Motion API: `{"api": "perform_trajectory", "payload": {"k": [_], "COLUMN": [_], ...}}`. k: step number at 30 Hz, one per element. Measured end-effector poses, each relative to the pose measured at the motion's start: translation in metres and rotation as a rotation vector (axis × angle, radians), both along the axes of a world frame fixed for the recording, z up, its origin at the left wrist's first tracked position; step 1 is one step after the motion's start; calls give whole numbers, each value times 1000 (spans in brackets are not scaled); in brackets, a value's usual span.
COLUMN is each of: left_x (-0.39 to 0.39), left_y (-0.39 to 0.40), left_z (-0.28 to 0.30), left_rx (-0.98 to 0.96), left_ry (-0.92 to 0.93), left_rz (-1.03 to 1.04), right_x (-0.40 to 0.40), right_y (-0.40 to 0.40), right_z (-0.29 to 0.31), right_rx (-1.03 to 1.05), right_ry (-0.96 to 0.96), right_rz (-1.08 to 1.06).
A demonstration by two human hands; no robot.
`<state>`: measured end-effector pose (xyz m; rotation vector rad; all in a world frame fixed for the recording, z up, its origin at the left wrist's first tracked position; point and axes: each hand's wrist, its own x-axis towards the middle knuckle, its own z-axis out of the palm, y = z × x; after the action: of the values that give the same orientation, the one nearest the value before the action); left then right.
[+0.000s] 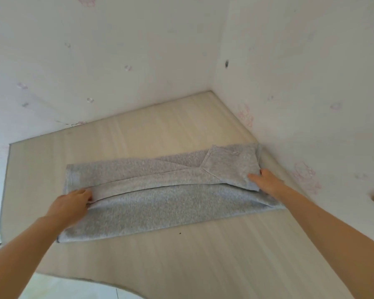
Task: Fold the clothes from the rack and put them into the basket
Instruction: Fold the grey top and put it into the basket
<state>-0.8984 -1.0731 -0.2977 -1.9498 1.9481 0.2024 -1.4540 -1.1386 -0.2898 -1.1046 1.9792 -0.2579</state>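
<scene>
Grey garment (pixel 160 190) spread flat across the middle of the pale wood surface (pixel 181 266), long axis running from 8 o'clock to 2 o'clock, far end lying just beside the wall at 2 o'clock. One lengthwise fold already laid over, its edge crossing the cloth from left to right; a patch pocket showing near the right end.

Left hand (pixel 70 207) at 9 o'clock of the garment, grip curled onto the folded edge, fingertips tucked at the crease and seemingly pinching the upper layer. Right hand (pixel 266 180) at 3 o'clock, grip pressed onto the pocket corner, thumb on top, fingers partly hidden under the cloth, so pinching or merely pressing cannot be told for certain.

Likely step: carrying or squaring the long fold. To do well: keep both ends taut and level, draw the edge parallel to the near hem, avoid dragging the lower layer, then smooth outward from the middle before folding crosswise. Soft knit, prone to bunching at the ends. No basket or rack in view; a tan object cut off at the right edge, unidentifiable.
</scene>
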Motion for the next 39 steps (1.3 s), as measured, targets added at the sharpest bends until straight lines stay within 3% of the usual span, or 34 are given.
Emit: {"api": "perform_trajectory", "payload": {"k": [8, 10, 12, 15, 17, 21, 24, 28, 34, 39], "left_x": [-12, -15, -17, -15, -14, -16, -26, -48, -113, -131], "left_y": [-11, -8, -4, 2, 3, 9, 21, 49, 96, 118], "left_z": [5, 2, -1, -5, -6, -6, -3, -6, 4, 3], "left_rx": [129, 160, 161, 175, 209, 214, 210, 248, 131, 133], "left_ry": [-30, -88, -121, -124, -81, -7, -3, -43, 163, 270], "left_rz": [4, 3, 0, 22, 66, 153, 176, -46, 55, -7], "right_x": [21, 25, 33, 53, 67, 80, 78, 76, 91, 103], "right_y": [-16, -7, 4, 9, 6, 2, 0, 5, 31, 59], "right_z": [23, 24, 23, 21, 14, 3, -2, -2, 0, 0], "right_rx": [-213, -103, -53, -102, -33, 233, 121, 22, -65, -20], "right_ry": [144, 331, 647, 789, 671, 354, 365, 385, 369, 346], "right_rz": [-26, 78, 181, 345, 410, 335, 372, 436, 403, 340]}}
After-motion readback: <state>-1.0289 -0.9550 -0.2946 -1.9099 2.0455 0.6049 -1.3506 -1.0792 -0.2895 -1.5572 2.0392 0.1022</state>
